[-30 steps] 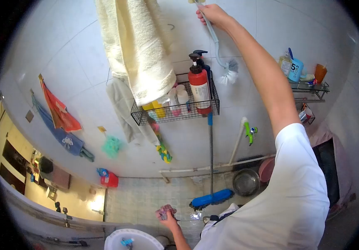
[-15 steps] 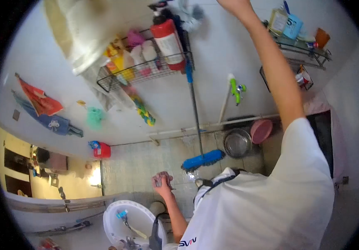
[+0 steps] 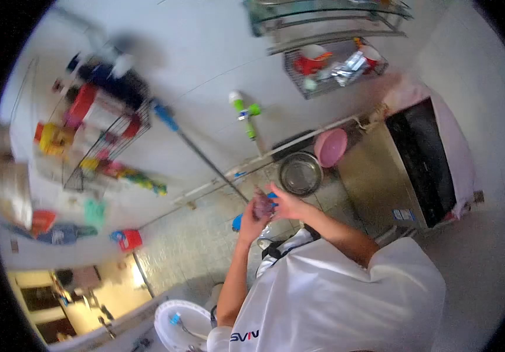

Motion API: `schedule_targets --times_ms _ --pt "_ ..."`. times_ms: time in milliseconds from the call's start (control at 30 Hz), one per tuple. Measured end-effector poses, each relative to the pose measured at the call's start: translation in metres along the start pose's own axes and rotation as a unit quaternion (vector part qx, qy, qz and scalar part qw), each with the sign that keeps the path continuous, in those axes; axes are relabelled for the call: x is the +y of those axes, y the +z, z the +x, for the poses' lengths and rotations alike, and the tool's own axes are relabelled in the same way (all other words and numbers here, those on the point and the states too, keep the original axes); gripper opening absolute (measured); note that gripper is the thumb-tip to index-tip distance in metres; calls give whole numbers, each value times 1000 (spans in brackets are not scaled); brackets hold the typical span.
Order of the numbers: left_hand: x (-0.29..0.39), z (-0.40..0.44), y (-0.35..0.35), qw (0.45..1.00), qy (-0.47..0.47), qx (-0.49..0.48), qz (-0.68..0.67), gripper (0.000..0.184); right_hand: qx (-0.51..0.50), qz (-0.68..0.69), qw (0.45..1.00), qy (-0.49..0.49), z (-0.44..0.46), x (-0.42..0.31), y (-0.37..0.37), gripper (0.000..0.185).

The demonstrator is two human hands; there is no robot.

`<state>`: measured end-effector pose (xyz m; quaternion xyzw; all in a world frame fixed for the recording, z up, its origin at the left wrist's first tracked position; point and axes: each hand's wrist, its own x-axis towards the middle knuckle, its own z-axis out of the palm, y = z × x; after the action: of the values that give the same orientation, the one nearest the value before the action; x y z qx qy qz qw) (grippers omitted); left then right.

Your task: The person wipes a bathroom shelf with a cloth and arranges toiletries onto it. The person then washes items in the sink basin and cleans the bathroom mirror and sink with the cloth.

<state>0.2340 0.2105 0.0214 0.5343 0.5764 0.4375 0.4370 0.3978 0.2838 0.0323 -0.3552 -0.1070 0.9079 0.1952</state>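
Observation:
My left hand (image 3: 251, 227) is closed around a crumpled purplish-grey cloth (image 3: 262, 206) in front of my body. Beside it, my right hand (image 3: 287, 206) has its fingers stretched apart, close to the cloth; whether they touch it is hard to make out. Behind both hands is a broom with a blue head (image 3: 237, 223), partly hidden by them, and its pole slants up to the wall at the left. A metal basin (image 3: 301, 173) and a pink basin (image 3: 330, 147) are on the floor beyond my right hand.
A washing machine (image 3: 375, 176) with a dark top stands at the right. Wire baskets with bottles (image 3: 102, 108) and red cups (image 3: 311, 58) hang on the wall. A green tap (image 3: 245, 115) is between them. A white washbasin (image 3: 167, 322) is at lower left, and a red container (image 3: 128, 240) near the doorway.
My right hand has come down from high on the wall to beside the left hand. The left hand has risen with the cloth, and the view has turned to the right.

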Motion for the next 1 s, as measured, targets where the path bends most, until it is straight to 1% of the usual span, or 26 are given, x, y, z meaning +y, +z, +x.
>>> schedule_targets --times_ms 33,67,100,133,167,200,233,267,300,367,400,433,467,533,567,600,633,667,700,733,767,800,833,900,933,1000 --pt "13 10 19 987 66 -52 140 62 -56 81 995 -25 -2 -5 -9 49" --pt "34 18 37 985 72 -71 139 62 -8 39 995 -97 7 -2 -30 37" --pt "58 26 55 973 92 -84 193 62 0 51 993 -108 5 -6 -50 37" --pt "71 33 68 958 115 -92 244 62 -6 95 990 -107 2 -10 -66 38" --pt "72 38 79 957 120 -104 243 62 -13 138 985 -104 -2 -12 -80 40" --pt "74 45 89 974 89 -123 166 62 31 153 983 -99 -8 -16 -97 40" --pt "75 51 99 984 56 -141 89 61 35 162 980 -109 -15 -18 -113 40" --pt "107 56 106 985 8 -159 67 53 10 183 974 -129 -27 -21 -123 42" --pt "105 59 118 983 12 -171 68 53 -16 202 967 -151 -45 -29 -125 43" --pt "99 67 137 989 -9 -148 -6 44 -7 217 963 -157 -70 -43 -137 44" --pt "100 68 147 990 -26 -130 -47 36 -1 235 957 -171 -79 -46 -148 42" --pt "101 70 154 989 -27 -135 -46 36 4 254 950 -182 -91 -46 -159 40" --pt "99 71 159 988 -48 -142 -26 34 6 244 951 -190 -124 -58 -153 42" --pt "82 78 162 987 -70 -147 -3 32 167 102 943 -270 -165 -79 -181 44" --pt "57 78 162 988 -51 -148 -10 30 179 42 914 -360 -204 -92 -187 47" --pt "37 78 161 988 -33 -150 -18 29 336 -26 842 -422 -231 -107 -205 47" --pt "26 76 159 988 -34 -150 -17 29 476 -94 755 -442 -268 -127 -221 39" --pt "16 73 155 976 -135 -155 -79 31 457 -75 765 -448 -314 -154 -208 28" --pt "6 72 151 950 -233 -157 -139 34 538 -80 674 -501 -331 -167 -220 32" --pt "-5 73 150 950 -235 -154 -139 34 676 -386 471 -416 -356 -173 -249 49" --pt "-17 72 148 924 -304 -131 -191 36 732 -550 311 -257 -373 -175 -304 60" --pt "-32 71 146 891 -370 -107 -242 39 738 -545 395 -41 -397 -189 -265 60" --pt "-53 71 143 891 -371 -100 -243 39 734 -550 396 -43 -397 -191 -274 60" --pt "-100 69 138 861 -422 -42 -281 47 811 -514 212 -183 -401 -192 -296 50" --pt "-124 65 134 861 -422 -38 -282 47 767 -506 242 -312 -394 -195 -278 40" --pt "-157 56 125 813 -453 34 -365 49 685 -516 351 -377 -351 -184 -269 30"
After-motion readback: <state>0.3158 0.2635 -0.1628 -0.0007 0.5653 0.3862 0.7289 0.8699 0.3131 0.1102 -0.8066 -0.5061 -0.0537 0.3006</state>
